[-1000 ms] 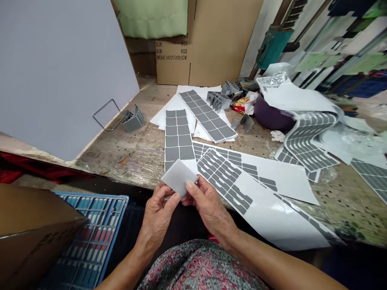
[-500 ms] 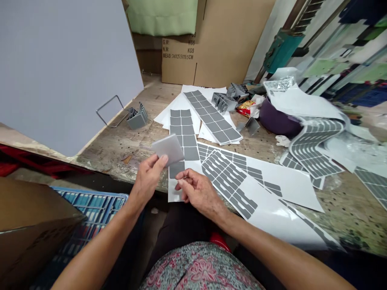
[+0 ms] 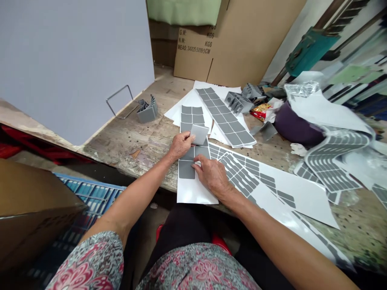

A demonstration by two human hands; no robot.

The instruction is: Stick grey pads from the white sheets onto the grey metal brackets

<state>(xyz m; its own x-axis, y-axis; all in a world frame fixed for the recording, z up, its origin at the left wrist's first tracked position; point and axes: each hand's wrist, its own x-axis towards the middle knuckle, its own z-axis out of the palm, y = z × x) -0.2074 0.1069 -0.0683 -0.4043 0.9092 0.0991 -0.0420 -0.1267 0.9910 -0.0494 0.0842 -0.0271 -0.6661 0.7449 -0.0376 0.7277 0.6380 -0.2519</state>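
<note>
My left hand [image 3: 182,145] pinches a flat, grey, square plate [image 3: 199,134] between thumb and fingers, above a sheet of stickers. This white backing sheet [image 3: 193,193] carries two columns of grey square stickers and reaches past the table's front edge. My right hand [image 3: 214,174] is low over the sheet, thumb and index fingertip close together at the right edge of the lowest grey sticker [image 3: 186,170]. Whether anything is between those fingertips is too small to make out. The other fingers of my right hand are curled.
More sticker sheets [image 3: 225,117] lie behind and to the right. A nested stack of bent grey pieces [image 3: 147,109] stands near a wire loop [image 3: 121,100] by the pale board [image 3: 75,60]. A purple object [image 3: 298,125] sits right. A blue crate [image 3: 99,189] is below left.
My left hand has carried the grey plate forward over the stickers. My right hand has moved onto the sheet, its fingertips now at the lowest sticker's edge. The view has shifted.
</note>
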